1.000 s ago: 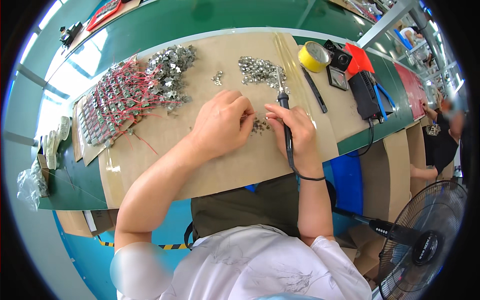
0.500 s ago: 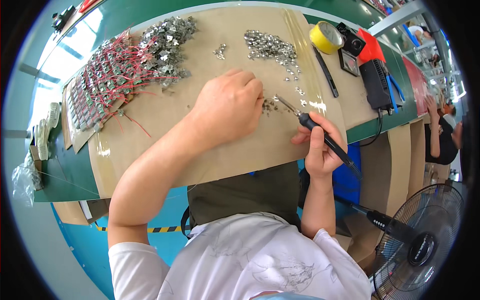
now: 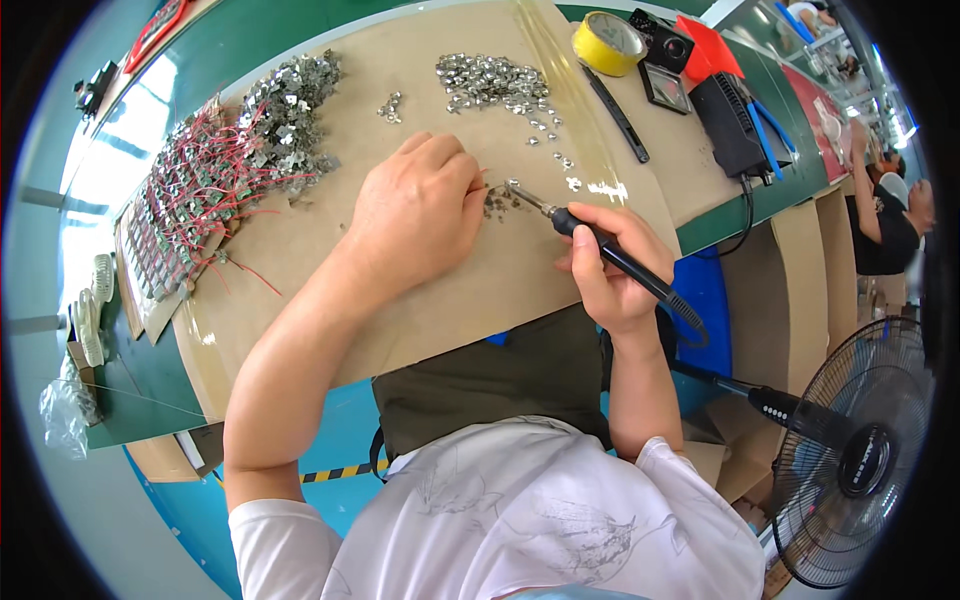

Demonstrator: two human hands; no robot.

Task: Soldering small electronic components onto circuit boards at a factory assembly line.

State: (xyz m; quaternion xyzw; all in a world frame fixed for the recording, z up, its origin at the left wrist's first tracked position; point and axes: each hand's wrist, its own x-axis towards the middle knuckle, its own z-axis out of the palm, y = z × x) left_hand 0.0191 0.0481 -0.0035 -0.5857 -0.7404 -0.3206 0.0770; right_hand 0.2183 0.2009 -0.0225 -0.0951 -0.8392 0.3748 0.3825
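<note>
Soldering iron [image 3: 640,272], slim blk handle w/ metal shaft: your R hand [image 3: 612,298] is clamping it pen-style, tip pointing up-left by dark specks [image 3: 498,205] on matte brown paper [image 3: 520,290]. Your L hand [image 3: 418,205] is curling just left of the specks, apart from R; fingertips hidden, can't tell if it's gripping anything. Shiny metal bits [image 3: 492,82] are lying heaped beyond, small cluster [image 3: 391,107] to their left. Far L, red-wired boards [image 3: 185,190] are tangling up against jagged silvery tabs [image 3: 290,110]. Room: bare paper is running from hands to near edge, plus open strip btwn L hand and boards. Far R, yellow tape roll [image 3: 612,62], blk pen-shaped tool [image 3: 617,115], boxy blk unit [image 3: 735,125] are crowding that side.
</note>
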